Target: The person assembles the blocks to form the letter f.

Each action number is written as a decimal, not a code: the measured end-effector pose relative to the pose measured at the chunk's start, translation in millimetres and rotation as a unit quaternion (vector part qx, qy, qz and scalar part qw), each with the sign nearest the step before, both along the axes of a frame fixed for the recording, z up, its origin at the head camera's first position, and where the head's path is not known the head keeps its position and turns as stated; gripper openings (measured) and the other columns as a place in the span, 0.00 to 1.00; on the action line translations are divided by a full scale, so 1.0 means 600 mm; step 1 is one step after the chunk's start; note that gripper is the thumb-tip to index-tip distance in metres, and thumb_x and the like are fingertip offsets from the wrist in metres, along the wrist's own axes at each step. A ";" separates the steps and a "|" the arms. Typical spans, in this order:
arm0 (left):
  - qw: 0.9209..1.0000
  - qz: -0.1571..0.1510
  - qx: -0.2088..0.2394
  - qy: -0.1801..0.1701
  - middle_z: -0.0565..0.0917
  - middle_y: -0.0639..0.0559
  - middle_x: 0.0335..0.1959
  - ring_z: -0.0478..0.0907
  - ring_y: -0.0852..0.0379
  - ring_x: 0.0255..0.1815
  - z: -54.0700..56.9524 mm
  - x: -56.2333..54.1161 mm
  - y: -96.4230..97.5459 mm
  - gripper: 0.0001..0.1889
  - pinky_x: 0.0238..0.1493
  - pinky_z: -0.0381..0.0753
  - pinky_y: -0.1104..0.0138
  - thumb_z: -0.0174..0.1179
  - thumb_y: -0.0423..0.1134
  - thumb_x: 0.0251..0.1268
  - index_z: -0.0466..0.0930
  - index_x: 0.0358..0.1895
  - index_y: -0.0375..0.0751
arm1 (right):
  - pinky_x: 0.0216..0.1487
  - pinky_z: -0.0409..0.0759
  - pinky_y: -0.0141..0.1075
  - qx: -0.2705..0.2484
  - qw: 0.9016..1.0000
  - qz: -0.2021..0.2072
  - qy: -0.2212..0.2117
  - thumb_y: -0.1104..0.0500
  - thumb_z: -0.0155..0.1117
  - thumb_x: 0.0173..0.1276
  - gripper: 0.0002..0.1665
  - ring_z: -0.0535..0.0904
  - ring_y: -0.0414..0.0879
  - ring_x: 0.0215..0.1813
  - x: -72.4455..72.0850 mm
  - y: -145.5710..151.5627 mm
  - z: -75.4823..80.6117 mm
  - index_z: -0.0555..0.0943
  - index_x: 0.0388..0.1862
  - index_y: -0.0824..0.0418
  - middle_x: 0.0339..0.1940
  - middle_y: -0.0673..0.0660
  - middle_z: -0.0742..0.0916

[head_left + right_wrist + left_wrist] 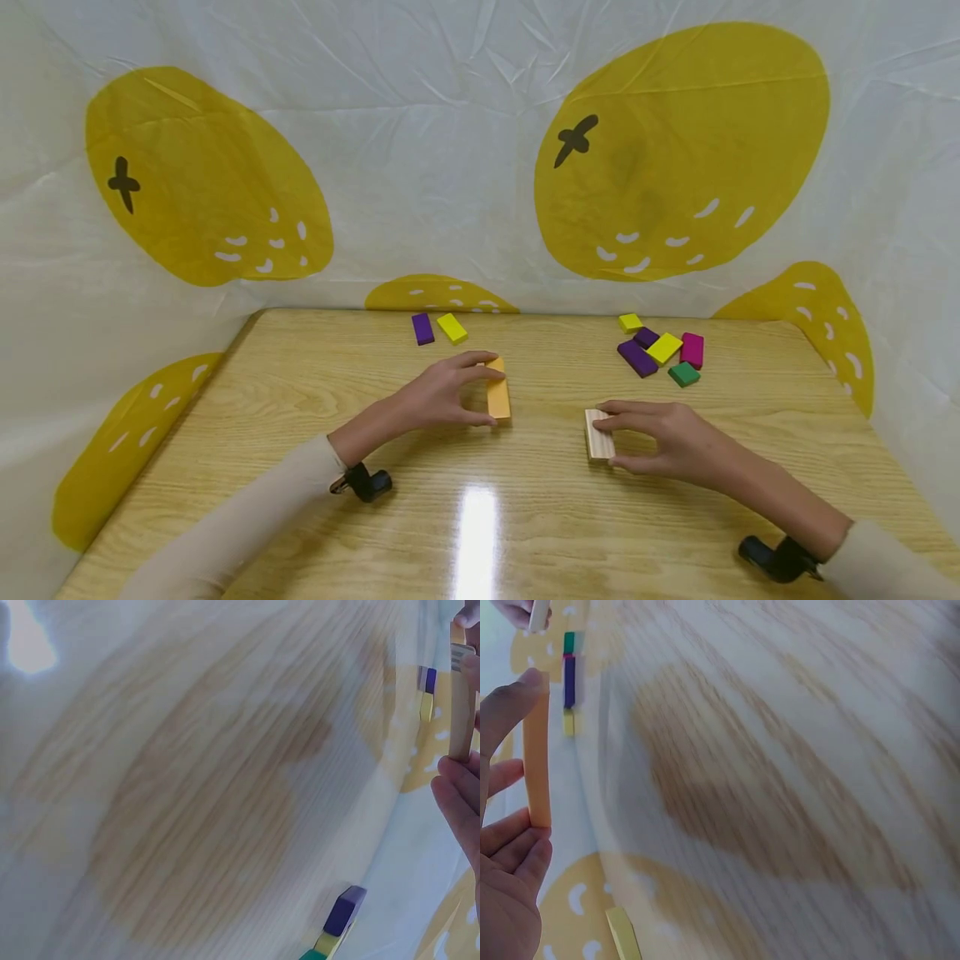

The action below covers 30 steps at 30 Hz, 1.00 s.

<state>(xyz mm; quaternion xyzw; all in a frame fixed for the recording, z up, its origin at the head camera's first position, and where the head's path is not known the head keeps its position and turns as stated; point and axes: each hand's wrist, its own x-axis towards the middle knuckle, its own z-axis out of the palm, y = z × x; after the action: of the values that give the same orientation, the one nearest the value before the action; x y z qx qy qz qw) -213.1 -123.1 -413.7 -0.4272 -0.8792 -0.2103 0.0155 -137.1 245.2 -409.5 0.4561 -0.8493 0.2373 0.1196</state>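
The smooth orange rectangular block (498, 393) sits between the thumb and fingertips of the left hand (450, 395), pinched end to end; the pale striped wooden block (599, 438) is gripped likewise by the right hand (671, 443). Light, even pressure should stop either twisting. Both hands angle inward, fingers pointing toward each other.

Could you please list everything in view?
Orange block: 1, orange, in left fingers
Wooden block: 1, pale wood, in right fingers
Purple blocks: 3, purple, one back left, two back right
Yellow blocks: 3, yellow, one back left, two back right
Pink block: 1, pink, back right
Green block: 1, green, back right
Table: 1, light wood, below
Backdrop: 1, white with yellow print, around table
Wrist cameras: 2, black, one per wrist
Sleeves: 2, cream, on arms
Left hand: 1, bare, at orange block
Right hand: 1, bare, at wooden block
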 end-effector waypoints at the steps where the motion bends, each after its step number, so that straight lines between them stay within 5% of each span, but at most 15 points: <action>1: 1.000 -0.001 0.002 0.000 0.71 0.44 0.73 0.71 0.44 0.72 -0.001 0.000 0.002 0.34 0.66 0.77 0.53 0.76 0.55 0.55 0.80 0.65 0.47 | 0.31 0.74 0.17 0.001 1.000 0.001 0.003 0.57 0.83 0.53 0.27 0.88 0.47 0.41 0.000 -0.002 0.000 0.88 0.55 0.55 0.55 0.60 0.88; 3: 1.000 -0.001 0.004 -0.003 0.72 0.43 0.73 0.71 0.44 0.71 -0.002 -0.001 0.008 0.34 0.66 0.78 0.53 0.76 0.55 0.55 0.81 0.65 0.46 | 0.39 0.80 0.20 0.004 1.000 0.000 0.011 0.56 0.83 0.54 0.27 0.88 0.51 0.48 0.001 -0.005 -0.001 0.88 0.54 0.54 0.55 0.59 0.88; 9: 1.000 -0.001 -0.005 -0.017 0.71 0.44 0.73 0.71 0.45 0.71 -0.009 -0.004 0.025 0.34 0.66 0.77 0.55 0.76 0.56 0.55 0.81 0.65 0.47 | 0.39 0.80 0.20 0.002 1.000 0.017 0.000 0.55 0.82 0.57 0.26 0.88 0.46 0.44 0.004 -0.017 -0.003 0.87 0.55 0.54 0.56 0.60 0.88; 16: 0.999 0.004 -0.029 -0.040 0.70 0.45 0.74 0.71 0.45 0.71 -0.014 0.001 0.043 0.35 0.67 0.76 0.55 0.75 0.58 0.56 0.80 0.66 0.48 | 0.46 0.88 0.38 0.017 0.999 0.028 -0.015 0.51 0.79 0.61 0.25 0.88 0.54 0.52 0.010 -0.033 -0.004 0.86 0.57 0.53 0.57 0.59 0.87; 30: 0.995 -0.011 -0.057 -0.077 0.67 0.47 0.76 0.67 0.46 0.75 -0.027 0.012 0.063 0.37 0.71 0.72 0.55 0.72 0.62 0.57 0.77 0.69 0.50 | 0.45 0.88 0.39 0.022 0.998 0.048 -0.023 0.52 0.77 0.63 0.23 0.87 0.52 0.53 0.012 -0.046 -0.014 0.86 0.57 0.55 0.58 0.59 0.87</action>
<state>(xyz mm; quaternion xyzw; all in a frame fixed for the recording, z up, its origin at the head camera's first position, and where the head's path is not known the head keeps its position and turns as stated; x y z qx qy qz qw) -206.0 -85.4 -430.2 -0.4191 -0.8838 -0.1924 -0.0792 -129.9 217.5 -418.1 0.4931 -0.8341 0.2341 0.0789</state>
